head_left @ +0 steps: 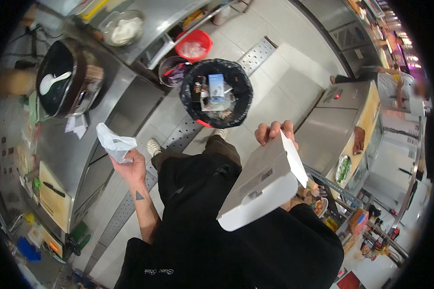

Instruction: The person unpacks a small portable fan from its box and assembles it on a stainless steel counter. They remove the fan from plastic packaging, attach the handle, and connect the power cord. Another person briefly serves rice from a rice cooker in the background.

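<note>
And the left grip (131, 168) clutches a crumpled white plastic bag (113, 140), likely soft, while the right grip (277, 132) clasps a white rectangular cardboard box (259, 185), probably light, stiff, best held by its edges!

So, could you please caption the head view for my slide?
Left hand holding white plastic, right hand a white box, bin ahead.

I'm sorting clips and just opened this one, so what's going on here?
Someone stands in a kitchen holding a thing in each hand. The left hand grips a crumpled white bag, or what looks like one; the right hand holds a tilted white box. Neither is in the black-lined bin on the floor ahead, which already holds a blue carton and other rubbish. Another person is in the right background.
</note>
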